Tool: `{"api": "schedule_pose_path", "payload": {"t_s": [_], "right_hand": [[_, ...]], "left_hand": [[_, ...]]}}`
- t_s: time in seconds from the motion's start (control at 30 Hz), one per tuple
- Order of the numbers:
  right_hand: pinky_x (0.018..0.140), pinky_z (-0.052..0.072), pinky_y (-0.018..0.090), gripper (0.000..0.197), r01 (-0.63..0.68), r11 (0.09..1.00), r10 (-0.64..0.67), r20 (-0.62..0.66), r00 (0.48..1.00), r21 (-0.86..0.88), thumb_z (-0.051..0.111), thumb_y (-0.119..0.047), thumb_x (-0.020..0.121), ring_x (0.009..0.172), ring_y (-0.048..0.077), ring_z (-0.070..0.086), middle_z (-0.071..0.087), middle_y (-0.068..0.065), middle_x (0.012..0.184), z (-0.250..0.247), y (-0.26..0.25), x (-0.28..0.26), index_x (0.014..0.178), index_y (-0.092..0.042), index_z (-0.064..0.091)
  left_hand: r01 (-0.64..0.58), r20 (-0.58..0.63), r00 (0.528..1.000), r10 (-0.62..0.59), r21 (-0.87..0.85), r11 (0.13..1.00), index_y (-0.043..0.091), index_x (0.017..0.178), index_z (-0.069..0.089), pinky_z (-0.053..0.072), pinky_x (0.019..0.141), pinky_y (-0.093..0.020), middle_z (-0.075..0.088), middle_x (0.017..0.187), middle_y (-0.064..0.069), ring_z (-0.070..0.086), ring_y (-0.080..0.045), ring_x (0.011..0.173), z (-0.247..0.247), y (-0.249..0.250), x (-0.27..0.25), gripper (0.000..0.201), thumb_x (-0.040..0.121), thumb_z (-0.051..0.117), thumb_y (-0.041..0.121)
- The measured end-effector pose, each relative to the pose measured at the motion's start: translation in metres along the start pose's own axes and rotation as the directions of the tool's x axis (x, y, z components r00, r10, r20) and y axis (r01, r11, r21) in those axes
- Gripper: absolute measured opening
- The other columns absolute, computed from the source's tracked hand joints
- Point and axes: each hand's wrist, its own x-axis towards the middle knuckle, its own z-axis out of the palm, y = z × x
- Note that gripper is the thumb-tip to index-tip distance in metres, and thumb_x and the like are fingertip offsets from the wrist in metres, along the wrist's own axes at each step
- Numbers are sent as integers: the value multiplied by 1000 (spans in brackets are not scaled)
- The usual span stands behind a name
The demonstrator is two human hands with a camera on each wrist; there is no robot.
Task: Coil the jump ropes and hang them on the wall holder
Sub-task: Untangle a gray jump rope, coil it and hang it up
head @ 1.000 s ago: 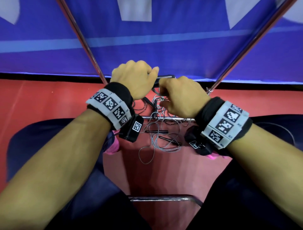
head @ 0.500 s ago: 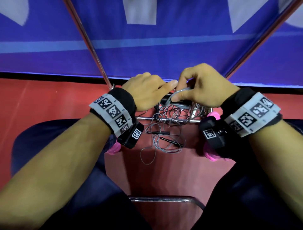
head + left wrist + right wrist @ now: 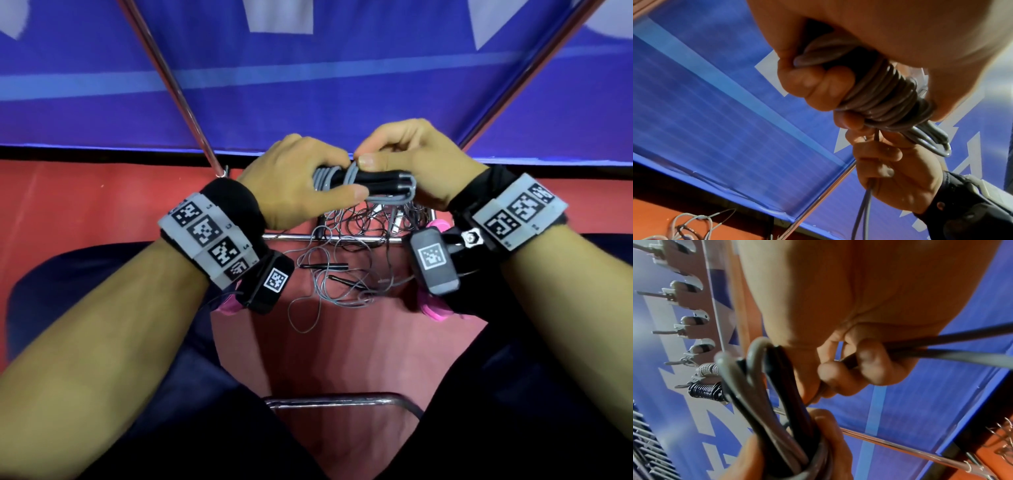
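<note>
Step in hand: binding the coil. My left hand (image 3: 301, 185) is clamped round the wrapped end of the grey jump rope (image 3: 363, 181), which is held in the air between both hands, above the loose rope tangle (image 3: 342, 270) at the far edge of the red floor. My right hand (image 3: 421, 164) pinches the free cord (image 3: 864, 209), fingers curled on it.

My judgement is that each turn should lie tight beside its neighbour under steady tension, leaving the end loops (image 3: 409, 186) clear (they must catch a hook). The wall holder (image 3: 679, 331) carries two hung coils (image 3: 705, 391), with other hooks free.
</note>
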Motion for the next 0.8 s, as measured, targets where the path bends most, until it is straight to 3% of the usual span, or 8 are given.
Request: {"api": "schedule_pose_path", "payload": {"t_s": [0.13,0.2,0.33,0.47,0.57,0.63,0.73,0.8], "right_hand": [[60,53,25,13,-40,989,45,-36,998,141,75,-13,80,63,14,66,72,1,72,4,4,4,71,-22,77],[49,39,24,11,-56,991,64,-70,996,119,79,-16,76,54,17,53,64,5,67,8,6,7,70,-24,74],[43,30,17,27,-35,998,45,-196,980,55,54,-1,85,42,10,39,49,11,63,19,11,7,76,-21,69],[45,23,22,15,35,999,-35,-305,952,-4,54,4,90,46,14,30,37,10,57,35,9,8,80,13,51],[44,19,25,18,75,997,-81,-329,941,-31,55,2,81,49,14,25,33,10,61,43,5,8,78,18,51],[46,20,23,11,78,996,-87,-304,949,-40,53,-2,75,48,14,24,35,5,57,47,4,5,78,8,58],[46,28,20,8,90,995,-101,-277,955,-52,62,-9,87,46,7,32,45,-15,52,49,2,2,81,-11,67],[49,32,12,6,96,988,-126,-266,956,-124,65,-11,94,44,1,40,52,-18,51,50,2,1,92,-10,71]], "left_hand": [[15,-21,1000,-16,-32,999,18,80,64,36,57,-35,52,60,-2,49,-22,58,-5,-2,-2,51,82,44,64],[36,-51,998,-38,-40,999,19,83,65,40,59,-38,55,61,-2,51,-22,61,-6,-2,-3,48,83,44,61],[90,-133,985,-106,-123,988,27,110,63,37,58,-38,52,54,6,43,-21,55,-4,-6,-3,40,85,45,54],[147,-217,957,-194,-215,965,33,126,59,33,56,-37,38,51,1,33,-17,51,0,-10,2,38,91,45,38],[160,-244,946,-215,-226,961,35,122,65,45,70,-39,62,77,-15,54,-27,71,-1,-10,7,41,89,42,39],[163,-247,944,-220,-230,959,29,111,70,48,82,-40,68,91,-10,59,-28,87,-3,-14,10,40,88,38,40],[214,-236,936,-261,-206,955,28,80,60,44,75,-40,54,74,-2,49,-27,78,-2,-13,11,26,88,37,35],[237,-250,926,-282,-196,951,29,65,46,37,66,-40,42,65,-1,39,-25,70,1,-11,11,25,89,39,30]]}}
